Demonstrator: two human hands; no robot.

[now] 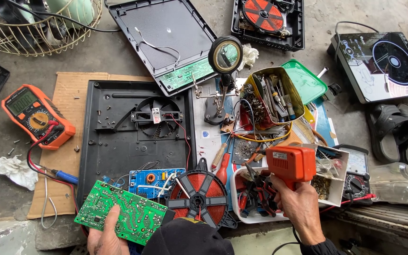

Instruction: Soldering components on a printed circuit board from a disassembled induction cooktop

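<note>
the left hand (104, 236) holds a green circuit board (121, 211) at the bottom edge of the view, thumb laid across its face and the other fingers hidden beneath it, so it is closed around the board's lower edge. the board lies tilted, just beside a small blue circuit board (154, 181) and a red copper coil (199, 194) on a black spoked frame. the right hand (301, 208) is wrapped tight around the grip of an orange soldering gun (290, 163), which carries a small pale rectangular label on its side and points left over a white tray (242, 215) of tools. behind the boards sits an open black cooker base (135, 137) with a fan; a small white label is stuck at the fan's hub. an orange multimeter (36, 115) lies to the left on cardboard (69, 94), its red lead trailing toward the board. farther back stand a magnifier on a stand (225, 54) and a yellow tin (274, 97) full of bits, with its green lid (304, 81) beside it.
</note>
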